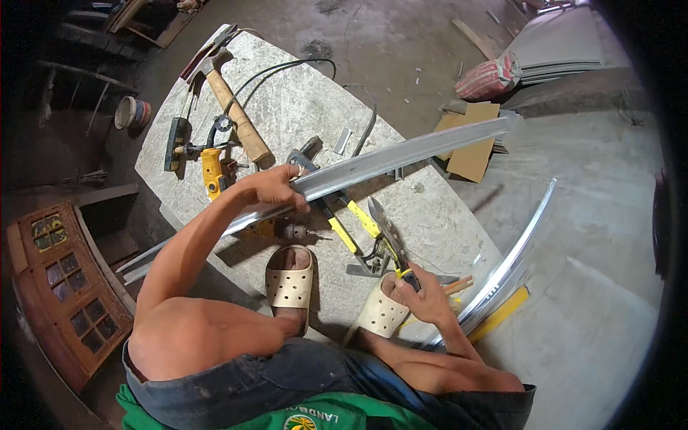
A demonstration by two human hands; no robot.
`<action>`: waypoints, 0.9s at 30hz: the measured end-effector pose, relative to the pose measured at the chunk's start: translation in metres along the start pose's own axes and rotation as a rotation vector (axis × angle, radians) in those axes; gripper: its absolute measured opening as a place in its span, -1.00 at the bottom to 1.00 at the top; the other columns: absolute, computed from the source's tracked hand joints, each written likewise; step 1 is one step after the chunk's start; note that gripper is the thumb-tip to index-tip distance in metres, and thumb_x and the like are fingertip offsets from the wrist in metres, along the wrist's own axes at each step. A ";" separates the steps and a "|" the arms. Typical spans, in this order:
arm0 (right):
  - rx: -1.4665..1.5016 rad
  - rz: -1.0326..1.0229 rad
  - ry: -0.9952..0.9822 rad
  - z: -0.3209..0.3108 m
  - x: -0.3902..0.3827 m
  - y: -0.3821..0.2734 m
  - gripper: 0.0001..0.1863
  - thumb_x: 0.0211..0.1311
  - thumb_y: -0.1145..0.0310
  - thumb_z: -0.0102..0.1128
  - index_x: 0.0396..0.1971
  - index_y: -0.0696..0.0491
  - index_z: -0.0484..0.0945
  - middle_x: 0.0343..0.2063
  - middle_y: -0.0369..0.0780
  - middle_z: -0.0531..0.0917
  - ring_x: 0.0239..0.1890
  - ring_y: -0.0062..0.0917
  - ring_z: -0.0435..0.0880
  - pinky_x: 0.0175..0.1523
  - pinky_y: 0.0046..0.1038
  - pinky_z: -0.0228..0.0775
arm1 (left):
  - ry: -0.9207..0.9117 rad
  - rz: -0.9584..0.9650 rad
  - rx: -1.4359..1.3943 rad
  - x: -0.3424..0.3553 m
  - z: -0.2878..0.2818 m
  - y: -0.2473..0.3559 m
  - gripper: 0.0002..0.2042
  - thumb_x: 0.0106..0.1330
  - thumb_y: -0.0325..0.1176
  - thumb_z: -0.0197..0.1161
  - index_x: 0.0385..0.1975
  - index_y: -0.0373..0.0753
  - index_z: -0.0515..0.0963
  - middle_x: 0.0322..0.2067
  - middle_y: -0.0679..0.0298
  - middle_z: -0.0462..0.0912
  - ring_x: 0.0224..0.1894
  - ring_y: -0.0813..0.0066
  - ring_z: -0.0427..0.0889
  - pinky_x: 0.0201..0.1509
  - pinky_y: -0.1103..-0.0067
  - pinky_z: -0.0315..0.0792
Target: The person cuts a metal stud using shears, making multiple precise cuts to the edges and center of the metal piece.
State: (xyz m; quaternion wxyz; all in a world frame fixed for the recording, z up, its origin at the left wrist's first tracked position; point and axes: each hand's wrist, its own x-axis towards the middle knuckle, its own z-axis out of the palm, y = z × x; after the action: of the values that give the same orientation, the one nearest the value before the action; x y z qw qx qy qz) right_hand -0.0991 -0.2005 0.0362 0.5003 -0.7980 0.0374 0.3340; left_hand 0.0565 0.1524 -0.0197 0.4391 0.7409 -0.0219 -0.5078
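Toward the table's (301, 107) far left corner a wooden-handled hammer (233, 107) lies parked beside a yellow tool (213, 172), out of the working space. The left hand (276, 188) is wrapped around a long metal channel (387, 159), lifting it slantwise over the table so it overhangs both edges. 2 sandalled feet (290, 283) brace on the near edge. The right hand (423, 294) is closed on yellow-handled tin snips (387, 236), blades aimed at the channel.

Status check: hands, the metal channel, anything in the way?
Left hand gripping long metal channel. Right hand holding tin snips. Hammer, drill beside.
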 end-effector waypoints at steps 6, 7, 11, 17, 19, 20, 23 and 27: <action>-0.033 0.097 -0.049 0.011 0.014 0.016 -0.71 0.06 0.26 0.18 -0.38 0.21 0.50 -0.57 -0.08 0.53 -0.49 -0.39 0.49 -0.31 -0.31 0.36 | 0.085 -0.104 0.016 0.005 0.007 0.012 -0.34 -0.03 0.14 0.47 -0.03 -0.27 0.58 -0.22 0.11 0.67 -0.12 0.29 0.61 0.01 0.47 0.44; -0.073 0.113 -0.040 0.012 0.015 0.018 -0.73 0.01 0.29 0.17 -0.43 0.21 0.47 -0.59 -0.06 0.51 -0.51 -0.36 0.48 -0.33 -0.29 0.34 | 0.081 -0.102 0.020 0.007 0.007 0.008 -0.34 -0.03 0.14 0.47 -0.03 -0.27 0.58 -0.22 0.11 0.67 -0.12 0.29 0.61 0.01 0.47 0.44; -0.056 0.141 -0.096 0.011 0.019 0.019 -0.72 -0.02 0.28 0.16 -0.47 0.23 0.44 -0.59 -0.01 0.49 -0.51 -0.29 0.48 -0.34 -0.26 0.32 | 0.164 -0.002 0.124 0.007 0.012 -0.002 -0.40 -0.02 0.05 0.49 -0.08 -0.28 0.60 -0.26 0.09 0.67 -0.15 0.30 0.62 -0.04 0.46 0.45; -0.079 0.121 -0.206 0.011 0.022 0.016 -0.65 -0.01 0.23 0.14 -0.39 0.26 0.43 -0.58 0.01 0.46 -0.47 -0.23 0.47 -0.29 -0.24 0.32 | 0.171 0.126 0.069 0.004 0.018 -0.001 -0.54 0.03 -0.13 0.47 -0.14 -0.29 0.59 -0.38 0.17 0.66 -0.28 0.42 0.59 -0.14 0.49 0.45; -0.071 0.070 -0.128 0.017 0.021 0.014 -0.68 -0.01 0.30 0.11 -0.28 0.20 0.46 -0.58 -0.17 0.48 -0.48 -0.43 0.42 -0.29 -0.34 0.32 | 0.184 0.135 0.068 0.005 0.019 -0.002 -0.58 0.04 -0.17 0.46 -0.15 -0.29 0.60 -0.40 0.19 0.66 -0.31 0.44 0.58 -0.16 0.50 0.45; -0.072 0.069 -0.129 0.019 0.021 0.013 -0.68 -0.01 0.30 0.11 -0.28 0.20 0.46 -0.58 -0.17 0.48 -0.48 -0.43 0.42 -0.29 -0.34 0.32 | 0.184 0.136 0.068 0.004 0.019 -0.002 -0.59 0.05 -0.19 0.45 -0.16 -0.29 0.60 -0.41 0.19 0.66 -0.31 0.43 0.58 -0.16 0.50 0.45; -0.090 0.105 -0.140 0.021 0.024 0.010 -0.65 -0.03 0.30 0.09 -0.27 0.22 0.45 -0.57 -0.09 0.48 -0.47 -0.34 0.44 -0.27 -0.30 0.33 | 0.181 0.114 0.077 0.003 0.020 0.000 -0.61 0.05 -0.20 0.43 -0.18 -0.30 0.60 -0.42 0.19 0.65 -0.32 0.43 0.59 -0.17 0.49 0.45; -0.127 0.073 -0.108 0.023 0.027 0.012 -0.63 -0.03 0.29 0.09 -0.25 0.24 0.45 -0.52 -0.04 0.50 -0.41 -0.30 0.48 -0.22 -0.29 0.34 | 0.220 0.118 0.097 0.002 0.023 -0.001 -0.63 0.05 -0.19 0.43 -0.23 -0.32 0.61 -0.44 0.18 0.65 -0.34 0.42 0.59 -0.20 0.48 0.45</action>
State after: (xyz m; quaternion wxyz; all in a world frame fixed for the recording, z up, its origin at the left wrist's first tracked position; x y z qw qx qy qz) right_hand -0.0940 -0.1802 0.0057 0.4376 -0.8070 0.0182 0.3961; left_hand 0.0393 0.1369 -0.0241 0.4315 0.8100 -0.0414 -0.3950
